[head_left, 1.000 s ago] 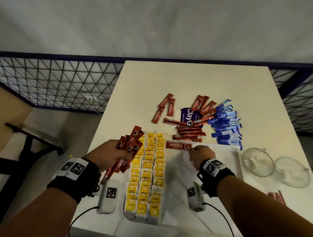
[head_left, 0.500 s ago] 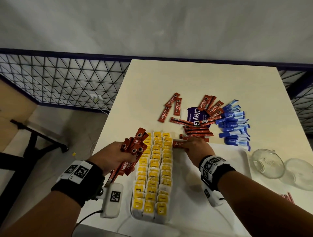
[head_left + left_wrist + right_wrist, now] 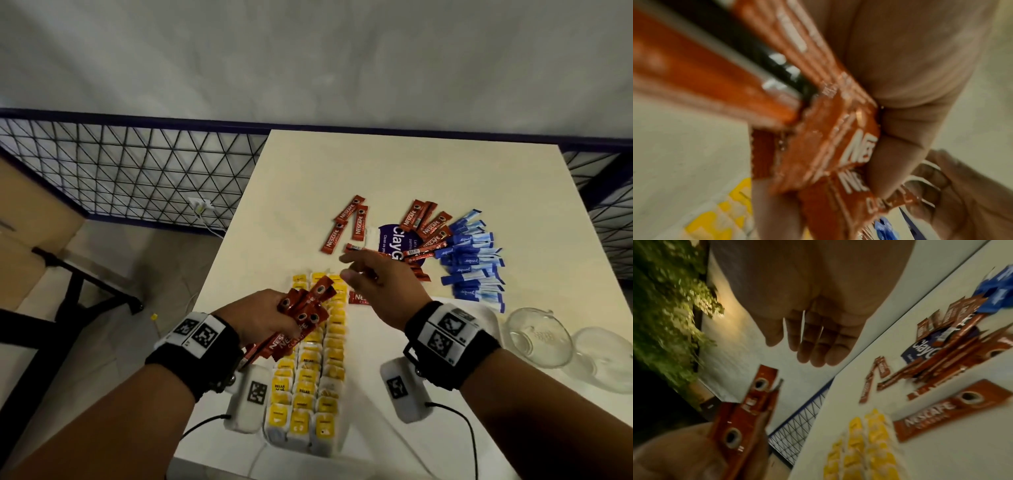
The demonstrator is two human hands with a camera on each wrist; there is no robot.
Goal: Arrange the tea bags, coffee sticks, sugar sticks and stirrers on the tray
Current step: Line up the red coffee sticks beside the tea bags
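Note:
My left hand (image 3: 274, 317) grips a bundle of red coffee sticks (image 3: 303, 317), seen close and blurred in the left wrist view (image 3: 818, 146). Three rows of yellow tea bags (image 3: 313, 359) fill the left side of the white tray (image 3: 370, 346). One coffee stick (image 3: 356, 298) lies flat at the tray's far edge, next to the tea bags (image 3: 861, 444). My right hand (image 3: 373, 274) hovers above it, fingers straight and empty (image 3: 813, 340). More coffee sticks (image 3: 346, 222) and blue sugar sticks (image 3: 474, 260) lie on the table beyond.
A purple packet (image 3: 399, 241) lies under the loose coffee sticks. Two glass bowls (image 3: 537, 337) stand to the right of the tray. A black wire fence (image 3: 137, 171) runs past the table's left edge, with the floor below.
My right hand let go of the single coffee stick, left it on the tray's far edge and lifted up and left, toward the bundle. The left hand kept its grip.

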